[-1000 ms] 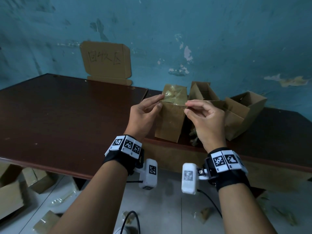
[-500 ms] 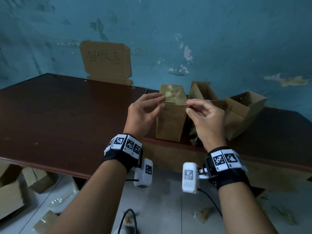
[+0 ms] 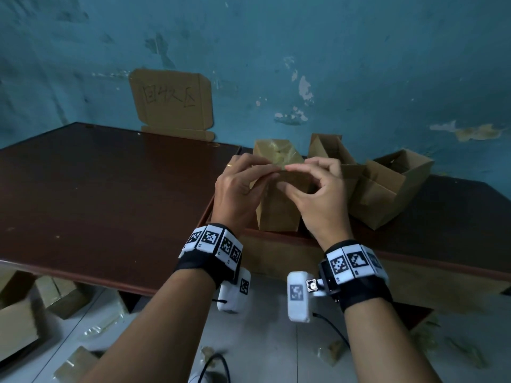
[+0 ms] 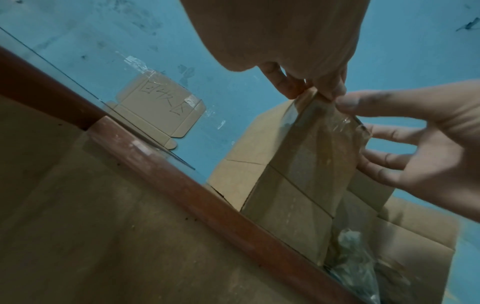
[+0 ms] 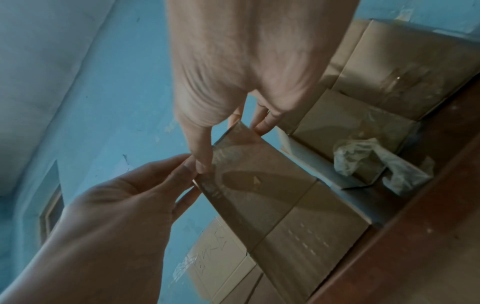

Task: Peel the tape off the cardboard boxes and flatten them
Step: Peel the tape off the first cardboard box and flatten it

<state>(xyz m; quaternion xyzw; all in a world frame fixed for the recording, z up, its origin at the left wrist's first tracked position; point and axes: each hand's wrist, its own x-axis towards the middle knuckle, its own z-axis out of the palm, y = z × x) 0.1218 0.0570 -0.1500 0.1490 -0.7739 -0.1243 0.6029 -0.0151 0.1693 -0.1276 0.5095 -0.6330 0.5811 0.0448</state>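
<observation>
Cardboard box [image 3: 278,210] is stood upright at the near edge of the worktop [image 3: 105,194], between the two hands, its top edge glossy with clear tape [image 3: 279,154]. To the left of the grip, a cardboard sign [image 3: 171,102] with handwriting is seen against the blue wall. The top edge of the box is pinched by the left hand [image 3: 239,189] between thumb and fingers. Directly beside it, almost touching, the same taped edge is picked at by the right hand [image 3: 318,194], thumb and forefinger closed on the tape while the other fingers are spread down the box's side. Compared with a second ago, both hands have been drawn together from the box's corners to the middle of its top edge; a tape end is judged to have been found, so peeling can be begun. To the right of the grip, open boxes [image 3: 387,189] and a wad of stripped tape [image 5: 374,162] are seen lying.
</observation>
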